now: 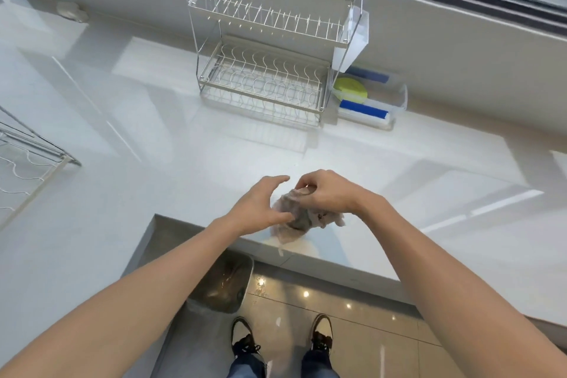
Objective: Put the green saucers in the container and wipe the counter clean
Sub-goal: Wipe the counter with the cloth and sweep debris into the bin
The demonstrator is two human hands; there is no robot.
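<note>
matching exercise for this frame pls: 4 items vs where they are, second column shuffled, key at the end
Items
1. green saucers
2. cloth
3. dish rack
4. bin

Places
A. on the floor below the counter edge
B. between both hands, over the counter's front edge
C. in the clear container by the wall
D. on the counter, just left of the clear container

Pairs: 1-C, 2-B, 3-D, 4-A

The right hand grips the cloth; the left hand touches its side with the fingers spread.
</note>
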